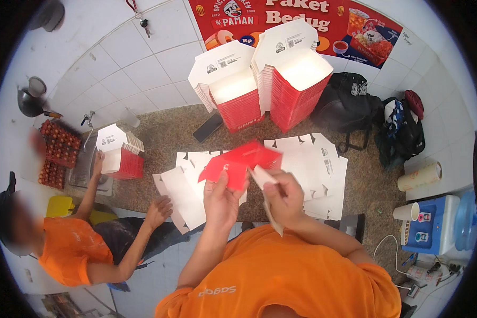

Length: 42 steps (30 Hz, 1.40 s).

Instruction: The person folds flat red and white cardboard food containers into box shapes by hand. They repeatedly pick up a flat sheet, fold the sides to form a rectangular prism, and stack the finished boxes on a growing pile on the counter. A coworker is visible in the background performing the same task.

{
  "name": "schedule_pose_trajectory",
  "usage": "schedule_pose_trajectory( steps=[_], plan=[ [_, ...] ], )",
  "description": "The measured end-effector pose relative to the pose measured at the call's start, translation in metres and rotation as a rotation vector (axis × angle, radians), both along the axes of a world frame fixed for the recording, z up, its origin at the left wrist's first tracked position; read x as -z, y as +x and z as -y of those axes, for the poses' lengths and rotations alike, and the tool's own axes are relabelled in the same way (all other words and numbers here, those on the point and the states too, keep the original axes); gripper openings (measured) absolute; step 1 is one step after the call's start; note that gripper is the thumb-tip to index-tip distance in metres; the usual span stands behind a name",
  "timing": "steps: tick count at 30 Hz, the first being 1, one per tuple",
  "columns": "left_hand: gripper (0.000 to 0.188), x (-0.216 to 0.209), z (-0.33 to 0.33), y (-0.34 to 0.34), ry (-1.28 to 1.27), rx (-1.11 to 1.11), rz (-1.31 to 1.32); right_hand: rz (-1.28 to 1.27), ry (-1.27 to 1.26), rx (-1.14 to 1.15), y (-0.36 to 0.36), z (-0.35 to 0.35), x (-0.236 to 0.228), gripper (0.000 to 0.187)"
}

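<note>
Between my hands, above the counter's near edge, is a partly folded red and white paper food box (241, 160). My left hand (221, 200) pinches its near left part, thumb on the red face. On the right, my right hand (284, 197) grips a white-sided flap of the box, which is blurred by motion. Flat white box blanks (314, 172) lie spread just right of my hands, and more blanks (183, 192) lie to the left, partly hidden by my left hand. Behind them stand two tall nested stacks of folded red boxes, a left stack (238, 110) and a right stack (301, 100).
At left a co-worker in orange (71, 252) touches a smaller box stack (128, 163) and the left blanks. A phone (208, 127) lies on the speckled counter (161, 130). Egg trays (58, 148) and a sink (87, 167) are far left; bags (350, 100) and a blue water dispenser (432, 220) stand right.
</note>
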<state>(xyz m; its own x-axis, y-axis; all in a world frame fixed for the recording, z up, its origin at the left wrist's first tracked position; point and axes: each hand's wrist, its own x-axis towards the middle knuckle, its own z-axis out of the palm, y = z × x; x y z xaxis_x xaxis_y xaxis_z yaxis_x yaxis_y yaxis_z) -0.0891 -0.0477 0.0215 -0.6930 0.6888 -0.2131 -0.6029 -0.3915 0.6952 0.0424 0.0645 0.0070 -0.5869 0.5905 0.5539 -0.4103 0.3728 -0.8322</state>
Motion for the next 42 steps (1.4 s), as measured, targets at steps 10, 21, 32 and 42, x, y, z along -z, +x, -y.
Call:
schedule_pose_trajectory(
  steps=[10, 21, 32, 42],
  plan=[
    [0.027, 0.060, -0.005, 0.006, 0.035, -0.104, -0.304, 0.302, 0.650, -0.147, 0.009, -0.044, -0.039, 0.009],
    [0.015, 0.021, 0.001, -0.001, -0.453, 0.584, -1.454, 0.480, 0.774, -0.051, 0.025, -0.069, -0.034, 0.055],
    [0.029, 0.016, -0.003, 0.011, -0.528, 0.354, -1.039, 0.489, 0.108, -0.129, 0.034, -0.096, 0.005, 0.017],
    [0.007, -0.011, -0.017, 0.022, -0.558, 0.444, -1.161, 0.652, 0.242, -0.453, 0.051, -0.082, 0.002, 0.019]
  ],
)
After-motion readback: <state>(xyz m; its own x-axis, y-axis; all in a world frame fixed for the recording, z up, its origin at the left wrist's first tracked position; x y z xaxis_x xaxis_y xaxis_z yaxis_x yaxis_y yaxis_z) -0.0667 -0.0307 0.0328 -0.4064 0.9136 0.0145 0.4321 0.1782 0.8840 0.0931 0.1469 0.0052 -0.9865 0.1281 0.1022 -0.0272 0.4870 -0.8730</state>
